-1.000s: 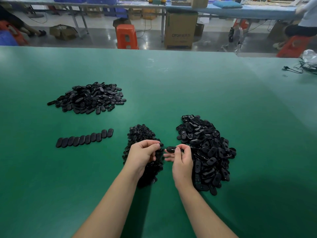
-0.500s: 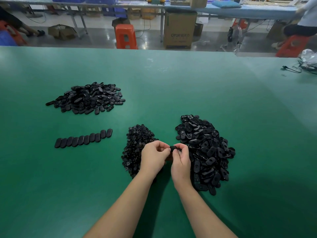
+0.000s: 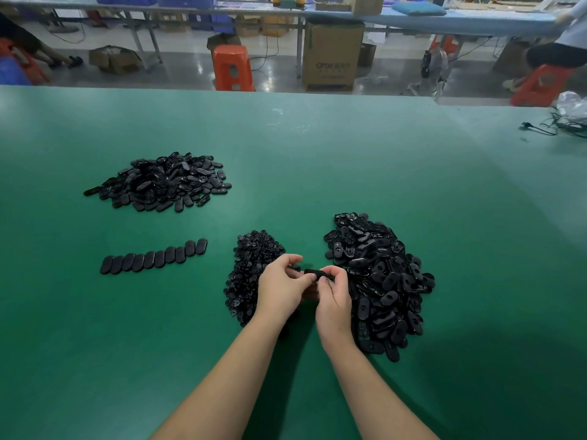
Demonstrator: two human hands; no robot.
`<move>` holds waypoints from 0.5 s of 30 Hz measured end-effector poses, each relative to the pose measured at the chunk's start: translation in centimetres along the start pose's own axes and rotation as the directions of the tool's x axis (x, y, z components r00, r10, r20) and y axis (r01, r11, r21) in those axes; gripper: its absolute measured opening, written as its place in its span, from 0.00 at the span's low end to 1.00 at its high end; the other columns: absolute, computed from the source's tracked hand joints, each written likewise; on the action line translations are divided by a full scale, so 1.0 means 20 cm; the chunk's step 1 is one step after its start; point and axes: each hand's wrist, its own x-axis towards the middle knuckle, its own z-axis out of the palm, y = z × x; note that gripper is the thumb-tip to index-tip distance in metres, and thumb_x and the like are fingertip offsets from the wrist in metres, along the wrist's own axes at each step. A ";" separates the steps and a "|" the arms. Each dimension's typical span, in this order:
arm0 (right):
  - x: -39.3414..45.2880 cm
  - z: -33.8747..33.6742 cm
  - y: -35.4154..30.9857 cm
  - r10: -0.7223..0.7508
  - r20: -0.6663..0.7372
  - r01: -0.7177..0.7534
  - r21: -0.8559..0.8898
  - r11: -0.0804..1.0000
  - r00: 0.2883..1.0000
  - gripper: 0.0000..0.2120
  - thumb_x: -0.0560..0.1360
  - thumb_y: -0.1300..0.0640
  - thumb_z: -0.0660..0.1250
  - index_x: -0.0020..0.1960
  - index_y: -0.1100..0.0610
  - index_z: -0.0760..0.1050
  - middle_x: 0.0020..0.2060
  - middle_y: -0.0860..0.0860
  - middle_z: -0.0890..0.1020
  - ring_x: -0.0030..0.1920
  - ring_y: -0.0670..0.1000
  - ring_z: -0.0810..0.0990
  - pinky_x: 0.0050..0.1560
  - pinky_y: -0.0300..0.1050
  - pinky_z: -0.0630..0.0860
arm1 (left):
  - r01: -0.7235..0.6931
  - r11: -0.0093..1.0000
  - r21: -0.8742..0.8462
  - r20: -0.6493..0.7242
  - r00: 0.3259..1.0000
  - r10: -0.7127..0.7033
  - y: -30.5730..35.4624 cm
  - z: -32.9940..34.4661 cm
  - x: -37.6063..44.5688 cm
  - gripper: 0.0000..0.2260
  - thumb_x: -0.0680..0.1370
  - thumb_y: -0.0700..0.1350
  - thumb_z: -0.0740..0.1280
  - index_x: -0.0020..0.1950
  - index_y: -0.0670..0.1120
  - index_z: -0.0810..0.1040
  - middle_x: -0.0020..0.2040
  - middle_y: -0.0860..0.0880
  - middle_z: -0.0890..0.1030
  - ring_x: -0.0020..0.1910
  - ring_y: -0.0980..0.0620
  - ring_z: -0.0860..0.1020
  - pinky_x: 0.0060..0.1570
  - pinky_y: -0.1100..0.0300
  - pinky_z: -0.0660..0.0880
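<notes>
Both hands have come together. Curled fingers (image 3: 337, 274) of the left hand (image 3: 279, 287) and right hand (image 3: 333, 298) pinch one black oval piece (image 3: 318, 274) above the worktop (image 3: 349, 160), probably snapping it together. A pile of small bits (image 3: 251, 265) lies at nine o'clock and a pile of ovals (image 3: 384, 281) at three.

The table (image 3: 349, 154) is plain green all over. The part (image 3: 316, 274) is glossy black. The right pile (image 3: 381, 281), the small middle pile (image 3: 251, 268), the far left pile (image 3: 162, 182) and the row (image 3: 154, 258) at the left are the same plain black. Far off, a stool (image 3: 233, 68) is orange, a box (image 3: 332, 55) is brown with grey lettering, and a bench (image 3: 476, 22) is light blue.
</notes>
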 end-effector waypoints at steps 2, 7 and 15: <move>0.00 0.00 0.00 -0.006 0.007 0.006 0.003 1.000 1.000 0.08 0.77 0.50 0.57 0.49 0.38 0.71 0.46 0.53 0.84 0.48 0.55 0.83 0.54 0.62 0.78 | -0.032 0.996 0.083 0.021 0.999 0.030 0.00 -0.02 0.01 0.15 0.74 0.43 0.77 0.56 0.57 0.79 0.44 0.52 0.83 0.40 0.56 0.81 0.45 0.62 0.78; 0.00 0.00 -0.01 -0.022 0.002 0.022 0.009 1.000 1.000 0.07 0.77 0.51 0.57 0.49 0.39 0.70 0.46 0.55 0.82 0.47 0.57 0.82 0.52 0.60 0.78 | -0.073 0.988 0.136 0.053 0.996 0.066 0.00 -0.02 0.01 0.04 0.72 0.43 0.77 0.41 0.51 0.84 0.30 0.56 0.80 0.27 0.64 0.76 0.29 0.71 0.70; 0.01 0.00 0.03 -0.079 -0.021 0.078 -0.046 0.996 0.997 0.07 0.82 0.57 0.63 0.51 0.44 0.71 0.40 0.45 0.82 0.42 0.42 0.80 0.41 0.33 0.73 | -0.067 0.997 0.040 0.069 0.996 0.064 -0.01 -0.04 0.02 0.05 0.73 0.42 0.77 0.41 0.52 0.85 0.33 0.54 0.83 0.26 0.60 0.75 0.30 0.66 0.72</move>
